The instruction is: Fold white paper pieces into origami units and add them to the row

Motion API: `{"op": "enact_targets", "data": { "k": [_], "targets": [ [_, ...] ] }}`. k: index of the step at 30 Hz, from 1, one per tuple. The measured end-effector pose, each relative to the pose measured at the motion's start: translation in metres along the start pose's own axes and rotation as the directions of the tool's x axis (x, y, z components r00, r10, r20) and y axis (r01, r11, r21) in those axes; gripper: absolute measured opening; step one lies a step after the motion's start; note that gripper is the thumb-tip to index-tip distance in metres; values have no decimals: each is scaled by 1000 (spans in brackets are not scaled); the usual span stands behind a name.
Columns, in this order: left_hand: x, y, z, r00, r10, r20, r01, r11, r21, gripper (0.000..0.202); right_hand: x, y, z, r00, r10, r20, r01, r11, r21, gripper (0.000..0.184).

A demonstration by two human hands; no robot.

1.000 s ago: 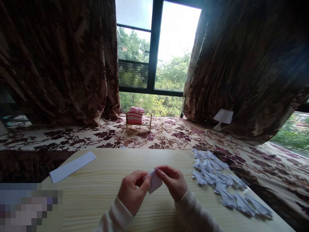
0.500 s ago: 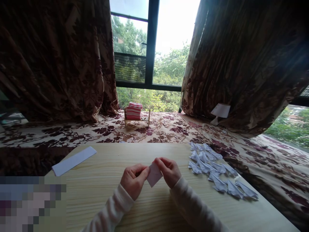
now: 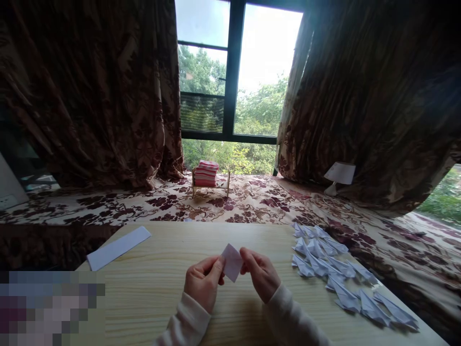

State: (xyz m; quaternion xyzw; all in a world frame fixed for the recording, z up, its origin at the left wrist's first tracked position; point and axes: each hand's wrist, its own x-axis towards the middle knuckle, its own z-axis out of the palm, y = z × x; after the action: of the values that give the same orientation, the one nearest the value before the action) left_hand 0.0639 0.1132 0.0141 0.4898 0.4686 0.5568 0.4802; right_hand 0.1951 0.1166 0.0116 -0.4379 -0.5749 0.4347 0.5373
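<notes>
A small square of folded white paper (image 3: 232,263) is held up just over the table, turned so that one corner points upward. My left hand (image 3: 204,278) pinches its left corner between thumb and fingers. At the right corner, the thumb and fingertips of my right hand (image 3: 260,272) are pressed together on the edge. Faint crease lines cross the paper's face. The fingers behind the square are partly hidden.
Several folded white paper pieces (image 3: 317,254) lie in rows on the table's right side. A flat white paper strip (image 3: 118,247) rests at the left of the wooden table (image 3: 158,307). Beyond stand a small rack with striped cloths (image 3: 206,173) and a white lamp (image 3: 339,174).
My right hand has slid from the square's top corner down to its right corner. My left hand keeps its pinch. The whole view has shifted slightly.
</notes>
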Motion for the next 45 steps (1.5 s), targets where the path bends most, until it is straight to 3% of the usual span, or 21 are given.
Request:
{"op": "enact_targets", "data": {
  "k": [5, 11, 21, 30, 33, 36, 45],
  "targets": [
    [1, 0, 2, 999, -52, 6, 52, 998, -38, 26, 1, 4, 3, 999, -27, -23, 27, 1000, -6, 43],
    [4, 2, -1, 998, -40, 41, 42, 998, -56, 25, -5, 9, 2, 991, -82, 110, 100, 980, -173, 34],
    [9, 12, -10, 969, -54, 242, 42, 998, 52, 26, -5, 3, -5, 992, -93, 81, 107, 974, -200, 37],
    [9, 16, -17, 942, -87, 323, 39, 988, 151, 24, -8, -4, -9, 984, -113, 136, 145, 955, -258, 32],
    [9, 17, -18, 933, -87, 350, 27, 985, 172, 23, -6, 1, -10, 989, -110, 96, 127, 972, -198, 30],
    [8, 16, -15, 927, -90, 363, 24, 983, 182, 24, -4, 6, -11, 997, -32, 69, 36, 998, -50, 30],
    [6, 7, -15, 875, -134, 464, 1, 961, 276, 30, -2, 13, -13, 983, 98, 158, -112, 990, 84, 37]
  ]
}}
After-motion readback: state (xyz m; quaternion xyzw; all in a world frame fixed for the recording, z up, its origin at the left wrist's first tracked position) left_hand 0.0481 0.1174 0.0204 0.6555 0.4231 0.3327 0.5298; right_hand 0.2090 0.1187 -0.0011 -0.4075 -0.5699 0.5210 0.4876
